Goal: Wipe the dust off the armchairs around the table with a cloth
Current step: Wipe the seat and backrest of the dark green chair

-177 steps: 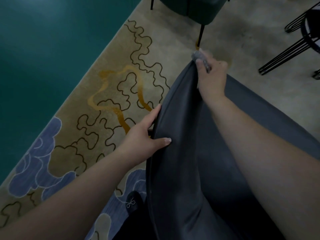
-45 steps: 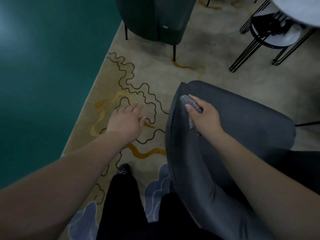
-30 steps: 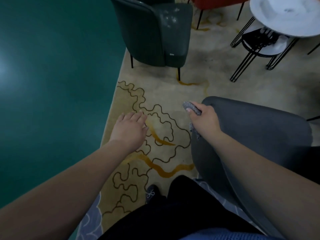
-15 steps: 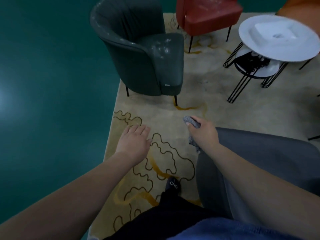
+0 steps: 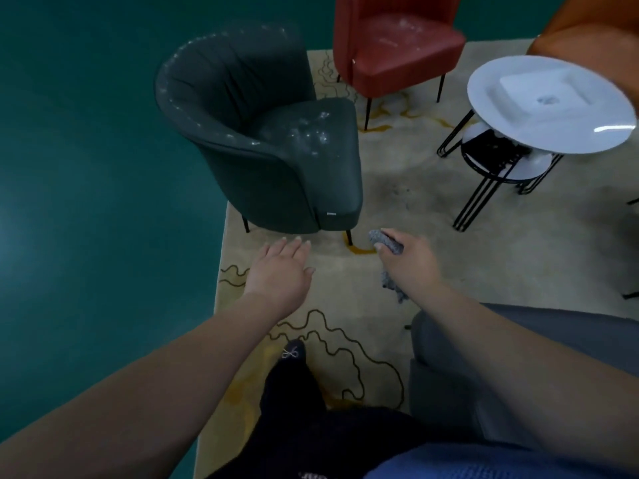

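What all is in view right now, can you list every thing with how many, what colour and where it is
dark green armchair: one, dusty white specks on seat and rim, upper middle, on the rug's left edge
red armchair: one, dusty seat, top centre
orange chair: one, only partly in view, top right corner
grey armchair: one, lower right, under the right forearm
round table: one, white top on black wire legs, right
rug: one, beige with dark and yellow squiggles, centre
floor: teal, left
cloth: one, grey, gripped in the right hand
shoe: one, black, bottom centre
left hand: empty, fingers straight, centre
right hand: centre right, holding the cloth
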`<state>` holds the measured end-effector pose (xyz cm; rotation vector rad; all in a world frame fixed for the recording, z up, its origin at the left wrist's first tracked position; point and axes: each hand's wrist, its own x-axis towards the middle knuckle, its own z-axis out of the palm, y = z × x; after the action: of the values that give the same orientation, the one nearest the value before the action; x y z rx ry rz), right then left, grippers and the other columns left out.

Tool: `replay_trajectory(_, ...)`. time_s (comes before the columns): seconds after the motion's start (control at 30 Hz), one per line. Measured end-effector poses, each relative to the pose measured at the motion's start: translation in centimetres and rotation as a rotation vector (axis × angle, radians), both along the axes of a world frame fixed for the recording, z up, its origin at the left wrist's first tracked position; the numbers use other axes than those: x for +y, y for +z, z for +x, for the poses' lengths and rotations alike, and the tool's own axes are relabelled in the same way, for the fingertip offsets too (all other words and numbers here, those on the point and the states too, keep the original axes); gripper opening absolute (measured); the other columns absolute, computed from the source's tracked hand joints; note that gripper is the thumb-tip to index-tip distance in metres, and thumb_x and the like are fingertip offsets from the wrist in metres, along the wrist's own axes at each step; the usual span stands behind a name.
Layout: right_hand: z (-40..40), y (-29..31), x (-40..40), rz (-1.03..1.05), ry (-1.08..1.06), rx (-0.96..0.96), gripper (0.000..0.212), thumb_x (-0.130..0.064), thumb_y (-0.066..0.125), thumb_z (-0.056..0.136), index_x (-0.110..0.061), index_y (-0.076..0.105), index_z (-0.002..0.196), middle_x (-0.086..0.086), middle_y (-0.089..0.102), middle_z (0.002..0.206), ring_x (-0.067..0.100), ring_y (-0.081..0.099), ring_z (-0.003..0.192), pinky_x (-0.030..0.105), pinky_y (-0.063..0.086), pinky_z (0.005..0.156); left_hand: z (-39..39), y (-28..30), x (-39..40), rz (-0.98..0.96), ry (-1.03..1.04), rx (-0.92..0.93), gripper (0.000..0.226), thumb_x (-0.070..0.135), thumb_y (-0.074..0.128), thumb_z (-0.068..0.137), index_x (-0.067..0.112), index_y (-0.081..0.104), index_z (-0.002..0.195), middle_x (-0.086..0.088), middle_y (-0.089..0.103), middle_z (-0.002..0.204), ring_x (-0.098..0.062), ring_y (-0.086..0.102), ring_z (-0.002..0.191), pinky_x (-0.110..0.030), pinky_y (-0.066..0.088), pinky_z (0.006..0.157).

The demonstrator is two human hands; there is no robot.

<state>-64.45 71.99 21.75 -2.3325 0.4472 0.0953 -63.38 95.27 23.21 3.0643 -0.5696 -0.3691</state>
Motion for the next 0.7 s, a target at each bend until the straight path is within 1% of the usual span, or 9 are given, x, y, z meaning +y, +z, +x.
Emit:
replay_trajectory(0.07, 2.4, 0.4, 0.4, -0.013, -0.041, -0.019, 0.036, -0.038, 0.058, 0.091, -0.030, 0.060, 0.126, 0.009, 0.058, 0.119, 0.022, 0.062, 0.097, 0.023, 0.044, 0.084, 3.2, 0.1, 0.2, -0.008, -0.045, -0.005, 0.056, 0.043, 0.024, 0.100, 0.020, 0.019, 0.151, 0.001, 0.022, 0.158, -0.020, 0.018, 0.144, -0.041, 0.013, 0.119)
replay_trajectory(0.17, 6.1, 1.3, 1.0, -0.048, -0.130, -0.024, 0.035, -0.039, 0.056, 0.092, -0.032, 0.059, 0.126, 0.010, 0.055, 0.117, 0.021, 0.059, 0.092, 0.021, 0.039, 0.078, 8.1, 0.1, 0.7, -0.004, -0.108, -0.002, 0.057, 0.043, 0.023, 0.099, 0.022, 0.018, 0.152, 0.002, 0.020, 0.158, -0.019, 0.017, 0.145, -0.040, 0.010, 0.118)
replay_trajectory(0.2, 7.4, 1.6, 1.1, -0.052, -0.149, -0.022, 0.034, -0.039, 0.055, 0.092, -0.032, 0.059, 0.126, 0.010, 0.054, 0.118, 0.020, 0.059, 0.090, 0.021, 0.039, 0.078, 9.8, 0.1, 0.9, 0.005, -0.137, -0.001, 0.057, 0.043, 0.023, 0.100, 0.022, 0.017, 0.152, 0.002, 0.020, 0.158, -0.019, 0.016, 0.145, -0.040, 0.009, 0.118)
replay_trajectory(0.3, 10.6, 2.1, 1.4, -0.075, -0.188, -0.029, 0.036, -0.039, 0.055, 0.093, -0.032, 0.058, 0.128, 0.009, 0.054, 0.121, 0.022, 0.062, 0.095, 0.023, 0.044, 0.082, 14.0, -0.2, 1.2, 0.028, -0.213, 0.006, 0.057, 0.044, 0.021, 0.100, 0.022, 0.017, 0.152, 0.002, 0.019, 0.158, -0.020, 0.016, 0.145, -0.040, 0.008, 0.117)
replay_trajectory(0.4, 13.0, 2.3, 1.6, -0.100, -0.255, -0.017, 0.039, -0.041, 0.055, 0.093, -0.033, 0.056, 0.131, 0.010, 0.048, 0.125, 0.024, 0.062, 0.096, 0.027, 0.046, 0.087, 17.2, -0.6, 0.9, 0.031, -0.262, 0.028, 0.057, 0.045, 0.022, 0.100, 0.022, 0.017, 0.152, 0.002, 0.019, 0.158, -0.020, 0.016, 0.145, -0.040, 0.007, 0.118)
replay_trajectory(0.47, 14.1, 2.0, 1.5, -0.094, -0.277, -0.010, 0.040, -0.041, 0.055, 0.093, -0.032, 0.055, 0.132, 0.009, 0.046, 0.126, 0.024, 0.061, 0.098, 0.027, 0.045, 0.088, 19.1, -0.8, 0.4, 0.033, -0.294, 0.045, 0.057, 0.045, 0.023, 0.100, 0.022, 0.017, 0.152, 0.002, 0.019, 0.158, -0.020, 0.016, 0.145, -0.040, 0.007, 0.118)
replay_trajectory(0.6, 16.3, 1.6, 0.2, -0.087, -0.293, -0.012, 0.041, -0.039, 0.055, 0.093, -0.030, 0.054, 0.133, 0.008, 0.049, 0.125, 0.021, 0.057, 0.107, 0.026, 0.043, 0.089, 22.7, -1.0, -1.8, 0.025, -0.323, 0.055, 0.057, 0.046, 0.023, 0.100, 0.023, 0.017, 0.152, 0.003, 0.019, 0.158, -0.019, 0.016, 0.145, -0.040, 0.008, 0.118)
replay_trajectory(0.7, 18.2, 1.0, -1.5, -0.070, -0.291, 0.000, 0.043, -0.039, 0.055, 0.093, -0.029, 0.053, 0.134, 0.008, 0.049, 0.125, 0.023, 0.055, 0.108, 0.026, 0.042, 0.088, 25.3, -1.3, -3.9, 0.036, -0.347, 0.064, 0.057, 0.045, 0.023, 0.100, 0.022, 0.016, 0.152, 0.003, 0.019, 0.158, -0.020, 0.017, 0.145, -0.040, 0.009, 0.118)
